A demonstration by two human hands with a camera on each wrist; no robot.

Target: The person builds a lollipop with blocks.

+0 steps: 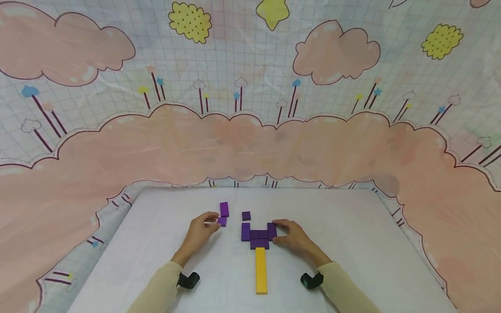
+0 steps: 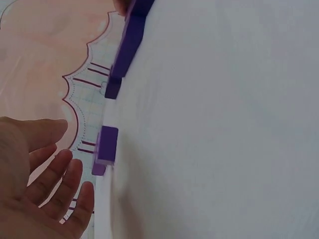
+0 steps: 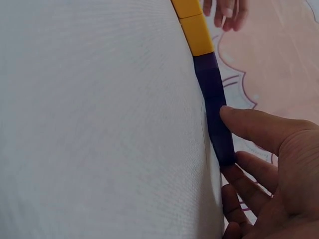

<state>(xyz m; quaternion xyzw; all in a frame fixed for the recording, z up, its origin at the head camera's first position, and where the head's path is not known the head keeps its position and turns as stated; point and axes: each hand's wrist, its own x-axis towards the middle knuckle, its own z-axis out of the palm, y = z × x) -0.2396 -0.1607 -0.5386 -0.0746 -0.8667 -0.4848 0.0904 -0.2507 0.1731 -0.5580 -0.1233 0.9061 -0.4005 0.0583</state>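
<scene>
In the head view my right hand (image 1: 294, 237) pinches an upright dark purple block (image 1: 272, 231) lengthwise, thumb at its near end and a finger at its far end. That block is the right side of a purple U-shape, with another upright block (image 1: 245, 232) on the left and several flat blocks (image 1: 259, 244) between. A long yellow bar (image 1: 261, 271) runs down from its base. My left hand (image 1: 198, 232) is beside a small purple block (image 1: 222, 222), thumb and fingers spread; the left wrist view shows a gap between hand (image 2: 45, 174) and blocks (image 2: 107, 144).
Beyond the small block lies a brighter purple rectangular block (image 1: 224, 209). A dark purple cube (image 1: 246, 215) sits just past the U-shape's left side. All lie on a white tabletop (image 1: 332, 208), with a patterned cloth (image 1: 250, 148) behind and around it.
</scene>
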